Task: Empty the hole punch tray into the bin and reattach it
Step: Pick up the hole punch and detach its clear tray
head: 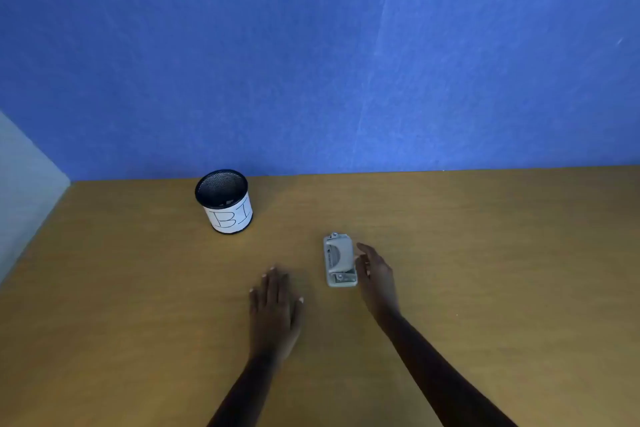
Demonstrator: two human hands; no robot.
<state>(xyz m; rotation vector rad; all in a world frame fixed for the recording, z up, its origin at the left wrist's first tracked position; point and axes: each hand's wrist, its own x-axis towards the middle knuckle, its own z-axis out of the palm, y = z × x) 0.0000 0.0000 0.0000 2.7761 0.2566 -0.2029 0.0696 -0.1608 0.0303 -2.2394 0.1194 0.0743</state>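
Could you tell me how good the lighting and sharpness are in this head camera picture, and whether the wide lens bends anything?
In the head view, lighting is soft and even, with no hard shadows on the desk; the whole picture is slightly soft, so markings on the hole punch cannot be read, while the bin label shows big letters; a pale streak of light crosses the blue wall; the desk's back edge tilts slightly, a wide-angle effect.
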